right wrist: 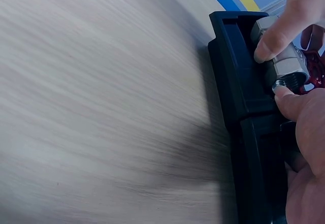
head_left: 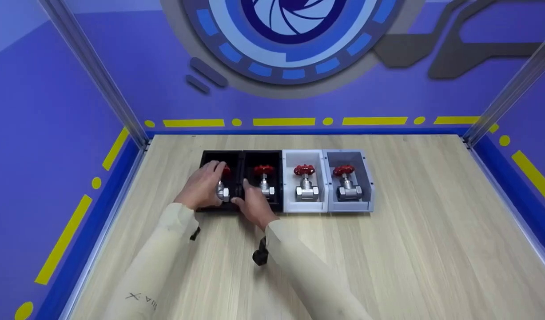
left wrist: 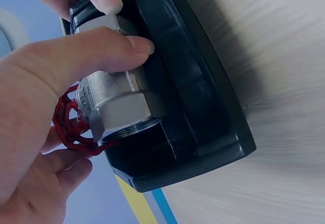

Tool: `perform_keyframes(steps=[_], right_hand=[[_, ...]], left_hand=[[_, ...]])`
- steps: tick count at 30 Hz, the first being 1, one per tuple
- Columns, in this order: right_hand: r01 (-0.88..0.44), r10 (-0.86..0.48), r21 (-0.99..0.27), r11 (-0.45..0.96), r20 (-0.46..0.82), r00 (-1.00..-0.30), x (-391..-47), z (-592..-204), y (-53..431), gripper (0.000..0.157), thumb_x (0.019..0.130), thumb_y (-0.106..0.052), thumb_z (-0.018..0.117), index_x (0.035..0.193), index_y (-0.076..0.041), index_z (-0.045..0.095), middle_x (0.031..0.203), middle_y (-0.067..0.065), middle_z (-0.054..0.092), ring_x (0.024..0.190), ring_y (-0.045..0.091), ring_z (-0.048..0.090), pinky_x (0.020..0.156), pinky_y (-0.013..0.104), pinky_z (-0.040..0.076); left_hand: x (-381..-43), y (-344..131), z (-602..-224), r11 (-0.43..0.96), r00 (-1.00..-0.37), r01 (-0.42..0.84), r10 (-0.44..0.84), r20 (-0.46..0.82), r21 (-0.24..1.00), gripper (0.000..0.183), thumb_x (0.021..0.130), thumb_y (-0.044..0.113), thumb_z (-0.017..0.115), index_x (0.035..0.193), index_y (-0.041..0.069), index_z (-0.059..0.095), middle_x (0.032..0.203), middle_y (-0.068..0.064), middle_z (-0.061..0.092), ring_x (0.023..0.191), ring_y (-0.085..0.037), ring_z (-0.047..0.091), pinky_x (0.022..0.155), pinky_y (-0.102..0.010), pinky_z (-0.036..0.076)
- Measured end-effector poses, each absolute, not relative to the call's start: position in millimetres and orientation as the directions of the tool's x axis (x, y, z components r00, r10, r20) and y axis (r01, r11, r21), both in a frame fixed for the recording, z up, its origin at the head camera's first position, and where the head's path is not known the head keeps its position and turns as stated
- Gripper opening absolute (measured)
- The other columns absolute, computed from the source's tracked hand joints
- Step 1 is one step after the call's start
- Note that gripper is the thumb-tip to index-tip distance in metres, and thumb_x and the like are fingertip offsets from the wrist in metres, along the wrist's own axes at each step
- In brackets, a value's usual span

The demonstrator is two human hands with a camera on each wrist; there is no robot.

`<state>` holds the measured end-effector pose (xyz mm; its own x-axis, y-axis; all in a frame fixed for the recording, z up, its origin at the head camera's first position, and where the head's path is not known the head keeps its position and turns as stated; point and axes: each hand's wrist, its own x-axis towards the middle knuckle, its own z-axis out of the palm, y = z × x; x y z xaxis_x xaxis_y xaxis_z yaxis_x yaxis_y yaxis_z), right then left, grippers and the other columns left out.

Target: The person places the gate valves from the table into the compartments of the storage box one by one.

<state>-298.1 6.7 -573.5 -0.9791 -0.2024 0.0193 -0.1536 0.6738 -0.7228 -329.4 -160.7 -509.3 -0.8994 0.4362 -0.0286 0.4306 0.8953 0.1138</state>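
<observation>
In the leftmost black bin [head_left: 221,156] sits a silver gate valve [left wrist: 119,99] with a red handwheel [left wrist: 68,117]. My left hand [head_left: 205,184] grips this valve, its thumb across the metal body and its fingers behind, by the handwheel. My right hand [head_left: 256,206] straddles the wall between the two black bins: the thumb touches the valve's open end in the right wrist view, while the other fingers reach into the second black bin [right wrist: 259,173] and are partly hidden. A second valve [head_left: 267,189] stands in that bin, beside the right fingers.
A white bin [head_left: 304,207] and a grey bin [head_left: 351,207] continue the row to the right, each with a red-wheeled valve inside. The row stands on a wood-grain table [head_left: 414,249]. Blue panels [head_left: 134,102] enclose the back and sides.
</observation>
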Motion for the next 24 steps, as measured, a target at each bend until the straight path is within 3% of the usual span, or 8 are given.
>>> perform_keyframes(steps=[16,24], right_hand=[[-0.131,-0.220,-0.728,0.673,-0.028,-0.975,-297,-573,7,0.074,0.093,-0.031,0.062,0.149,0.005,0.028,0.146,0.020,0.044,0.136,0.025,0.045,0.110,0.037,0.040],[-0.160,-0.209,-0.709,0.687,0.018,-0.978,-297,-573,7,0.074,0.092,-0.031,0.064,0.147,0.006,0.032,0.142,0.022,0.050,0.132,0.026,0.049,0.109,0.037,0.042]], left_hand=[[-340,-158,-515,0.902,-0.906,0.412,0.421,-0.047,0.131,0.108,0.061,0.022,0.090,0.149,0.002,0.030,0.148,-0.022,0.039,0.137,-0.038,0.040,0.111,-0.050,0.037],[-347,-153,-519,0.894,-0.897,0.430,0.439,-0.057,0.130,0.104,0.062,0.021,0.090,0.146,0.001,0.033,0.142,-0.021,0.043,0.128,-0.037,0.047,0.106,-0.049,0.043]])
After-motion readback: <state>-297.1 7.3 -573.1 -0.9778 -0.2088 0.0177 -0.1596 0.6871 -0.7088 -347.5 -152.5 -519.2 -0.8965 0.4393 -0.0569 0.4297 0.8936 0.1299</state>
